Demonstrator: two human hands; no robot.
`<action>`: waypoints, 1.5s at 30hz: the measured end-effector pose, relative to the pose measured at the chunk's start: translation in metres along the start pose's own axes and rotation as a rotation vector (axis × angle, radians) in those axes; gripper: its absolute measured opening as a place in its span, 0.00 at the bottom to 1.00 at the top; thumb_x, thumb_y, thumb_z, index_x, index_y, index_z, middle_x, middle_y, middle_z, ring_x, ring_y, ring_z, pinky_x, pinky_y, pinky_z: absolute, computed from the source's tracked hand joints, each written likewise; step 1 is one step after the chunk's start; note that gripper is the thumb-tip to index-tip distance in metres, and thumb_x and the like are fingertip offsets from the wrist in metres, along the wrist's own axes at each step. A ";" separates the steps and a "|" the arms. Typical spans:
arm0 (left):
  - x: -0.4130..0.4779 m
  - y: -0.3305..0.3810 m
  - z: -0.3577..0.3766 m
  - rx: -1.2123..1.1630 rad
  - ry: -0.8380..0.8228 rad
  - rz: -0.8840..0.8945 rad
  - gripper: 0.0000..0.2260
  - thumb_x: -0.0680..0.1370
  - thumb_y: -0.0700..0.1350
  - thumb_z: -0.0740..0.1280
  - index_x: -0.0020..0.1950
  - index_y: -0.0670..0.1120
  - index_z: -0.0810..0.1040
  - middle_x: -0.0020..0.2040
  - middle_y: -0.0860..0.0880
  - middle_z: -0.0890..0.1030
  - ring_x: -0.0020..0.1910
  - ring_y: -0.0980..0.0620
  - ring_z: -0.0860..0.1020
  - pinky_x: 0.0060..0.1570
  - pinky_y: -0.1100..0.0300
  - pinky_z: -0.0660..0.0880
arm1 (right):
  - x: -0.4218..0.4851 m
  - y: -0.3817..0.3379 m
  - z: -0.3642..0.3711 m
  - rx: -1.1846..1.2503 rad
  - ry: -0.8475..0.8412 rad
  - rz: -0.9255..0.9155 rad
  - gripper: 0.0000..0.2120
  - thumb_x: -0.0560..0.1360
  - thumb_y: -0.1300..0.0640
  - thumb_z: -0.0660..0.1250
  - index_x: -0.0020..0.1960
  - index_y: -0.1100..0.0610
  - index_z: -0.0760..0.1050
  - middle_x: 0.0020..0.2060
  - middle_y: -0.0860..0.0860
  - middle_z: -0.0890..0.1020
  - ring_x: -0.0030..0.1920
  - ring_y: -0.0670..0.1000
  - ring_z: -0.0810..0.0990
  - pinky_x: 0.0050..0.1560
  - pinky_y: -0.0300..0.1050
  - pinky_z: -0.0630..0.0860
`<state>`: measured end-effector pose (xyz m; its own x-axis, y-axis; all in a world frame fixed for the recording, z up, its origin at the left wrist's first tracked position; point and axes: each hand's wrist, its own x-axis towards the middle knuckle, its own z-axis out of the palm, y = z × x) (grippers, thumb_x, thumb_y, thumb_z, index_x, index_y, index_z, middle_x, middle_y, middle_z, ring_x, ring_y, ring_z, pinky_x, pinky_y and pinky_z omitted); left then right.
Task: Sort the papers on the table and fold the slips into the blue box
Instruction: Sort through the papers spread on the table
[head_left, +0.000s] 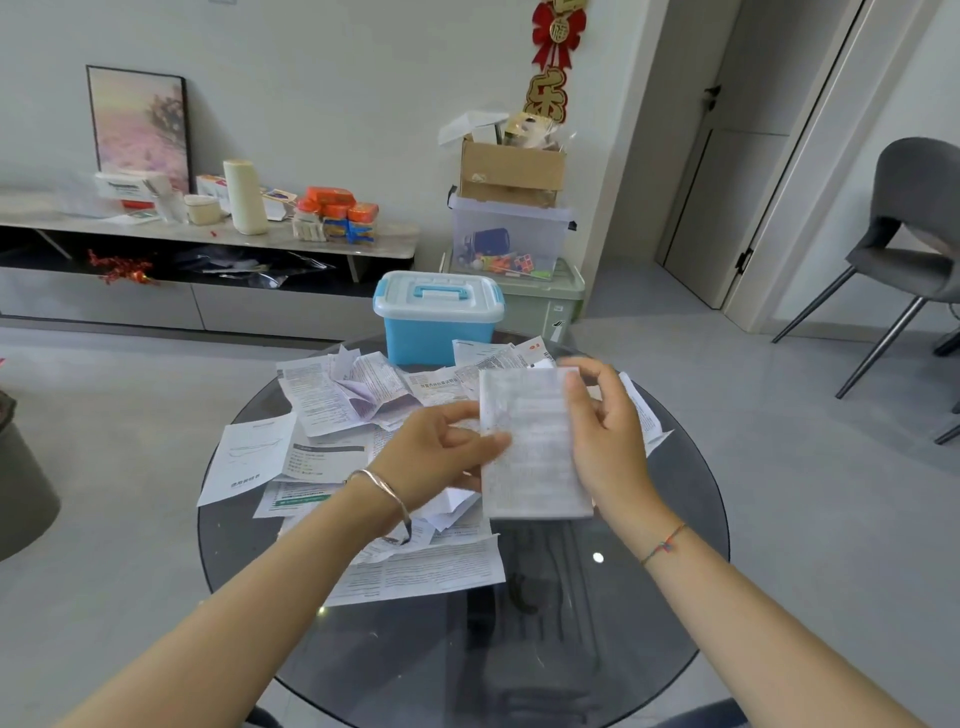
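A printed paper slip (530, 447) is held upright above the round dark glass table (545, 623). My right hand (605, 431) grips its right edge, fingers curled round the top corner. My left hand (441, 452) pinches its left edge between thumb and fingers. Several other printed papers (337, 395) lie scattered over the far and left parts of the table, with one large sheet (421, 571) under my left wrist. The blue box (436, 317), with a white lid and blue handle, stands closed at the table's far edge.
A low sideboard (208, 234) with packets and a cream bottle runs along the back wall. Stacked storage bins (511, 244) topped by a cardboard box stand behind the blue box. A grey chair (904, 228) is at the right, and a dark round object (21, 478) sits at the left edge.
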<state>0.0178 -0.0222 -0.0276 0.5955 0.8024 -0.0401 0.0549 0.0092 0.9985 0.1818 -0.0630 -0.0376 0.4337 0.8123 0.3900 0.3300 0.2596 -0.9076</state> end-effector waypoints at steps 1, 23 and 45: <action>0.001 0.002 -0.002 -0.032 0.053 0.043 0.19 0.76 0.40 0.68 0.67 0.48 0.72 0.38 0.49 0.85 0.38 0.53 0.84 0.37 0.63 0.80 | 0.002 -0.002 -0.005 0.028 -0.074 -0.009 0.12 0.82 0.56 0.56 0.62 0.45 0.71 0.51 0.39 0.80 0.54 0.47 0.78 0.55 0.43 0.73; 0.003 0.001 -0.014 -0.036 0.111 0.364 0.06 0.70 0.44 0.68 0.42 0.43 0.80 0.39 0.49 0.85 0.41 0.51 0.85 0.41 0.65 0.79 | 0.000 -0.017 -0.023 0.279 -0.288 0.109 0.12 0.69 0.54 0.67 0.50 0.58 0.80 0.42 0.52 0.86 0.44 0.49 0.85 0.41 0.38 0.80; 0.002 0.000 0.000 0.002 0.217 0.360 0.06 0.76 0.40 0.67 0.51 0.49 0.77 0.46 0.49 0.85 0.42 0.51 0.84 0.37 0.59 0.81 | -0.012 -0.004 -0.004 0.063 -0.099 0.017 0.13 0.75 0.53 0.66 0.40 0.62 0.74 0.30 0.50 0.79 0.28 0.48 0.75 0.29 0.37 0.73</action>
<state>0.0187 -0.0209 -0.0276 0.3944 0.8612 0.3204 -0.1241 -0.2956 0.9472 0.1783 -0.0756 -0.0376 0.3529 0.8634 0.3605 0.2691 0.2753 -0.9229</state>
